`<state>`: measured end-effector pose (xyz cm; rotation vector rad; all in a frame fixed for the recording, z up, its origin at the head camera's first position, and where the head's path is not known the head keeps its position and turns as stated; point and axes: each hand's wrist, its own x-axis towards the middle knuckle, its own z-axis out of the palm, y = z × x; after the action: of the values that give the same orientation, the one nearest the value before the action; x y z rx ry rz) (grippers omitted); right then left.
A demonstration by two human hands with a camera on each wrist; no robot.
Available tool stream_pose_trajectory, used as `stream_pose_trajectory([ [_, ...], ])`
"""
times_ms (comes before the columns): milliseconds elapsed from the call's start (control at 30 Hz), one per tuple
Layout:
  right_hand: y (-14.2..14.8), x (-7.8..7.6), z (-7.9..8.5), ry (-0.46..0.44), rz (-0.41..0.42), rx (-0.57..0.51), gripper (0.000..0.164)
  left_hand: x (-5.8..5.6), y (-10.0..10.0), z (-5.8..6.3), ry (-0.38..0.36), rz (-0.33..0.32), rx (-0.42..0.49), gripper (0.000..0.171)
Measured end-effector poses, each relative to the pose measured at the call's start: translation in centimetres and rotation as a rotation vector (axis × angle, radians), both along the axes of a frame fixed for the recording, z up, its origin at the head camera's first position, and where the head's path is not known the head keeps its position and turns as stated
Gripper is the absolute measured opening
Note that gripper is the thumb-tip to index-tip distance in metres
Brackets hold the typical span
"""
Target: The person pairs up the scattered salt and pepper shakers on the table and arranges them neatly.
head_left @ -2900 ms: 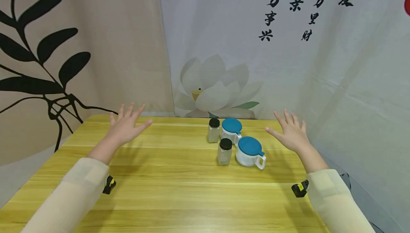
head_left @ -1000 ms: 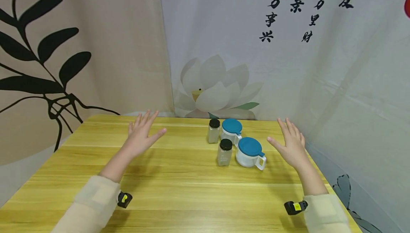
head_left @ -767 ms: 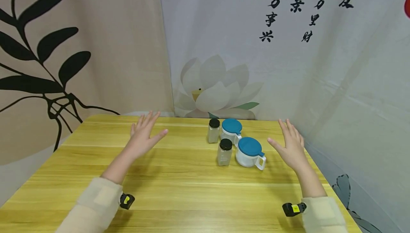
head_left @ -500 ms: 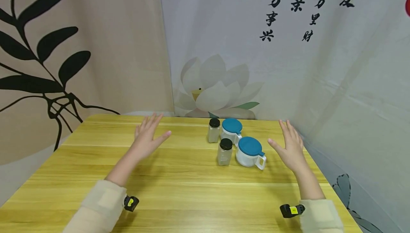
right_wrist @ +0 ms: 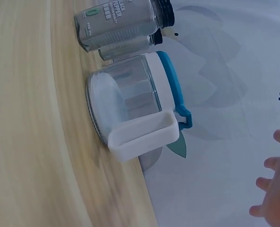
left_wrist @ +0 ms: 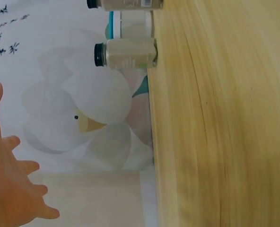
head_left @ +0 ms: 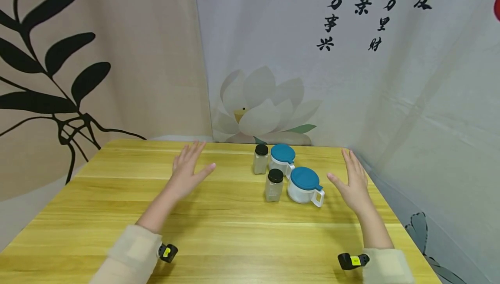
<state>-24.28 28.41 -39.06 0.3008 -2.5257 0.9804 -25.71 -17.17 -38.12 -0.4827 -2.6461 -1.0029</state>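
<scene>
A white cloth (head_left: 250, 28) with dark brush characters and a pale lotus hangs beyond both hands; next to it, on the left hand's side, is a beige cloth (head_left: 152, 58) printed with a dark leafy stem. The wooden table (head_left: 234, 249) spreads beneath the hands. A cream sleeve covers each forearm: the left sleeve (head_left: 126, 258) behind the left hand, the right sleeve (head_left: 388, 266) behind the right.

The left hand (head_left: 187, 171) and right hand (head_left: 353, 184) are raised over the table, well apart, both with fingers extended and thumbs spread inward; neither is clamped on anything.

Between them, nearer the right hand, stand two lidded jars with blue lids and white handles. The front jar (head_left: 300, 195) is closest to the right hand, its handle on that hand's side; the rear jar (head_left: 277, 169) stands farther off, beyond it. Two upright black-capped bottles stand on the left hand's side of the jars: the front bottle (head_left: 274, 192), whose label reads "PEPPER", just beside the front jar, and the rear bottle (head_left: 260, 164) just beside the rear jar.

Smallest are the wrist cameras, the left camera (head_left: 168, 253) and right camera (head_left: 351, 261), at the inner side of each cuff.
</scene>
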Motion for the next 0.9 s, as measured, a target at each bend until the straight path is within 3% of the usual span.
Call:
stream_pose_trajectory([
  [433,0.1,0.3,-0.8,-0.006,0.009,-0.099,0.081,0.3,1.4,-1.0,0.023,-0.024,0.102,0.077],
  [900,-1.1,0.5,-0.8,-0.048,-0.001,-0.203,0.082,0.6,3.6,-2.0,0.001,-0.026,0.196,0.073],
])
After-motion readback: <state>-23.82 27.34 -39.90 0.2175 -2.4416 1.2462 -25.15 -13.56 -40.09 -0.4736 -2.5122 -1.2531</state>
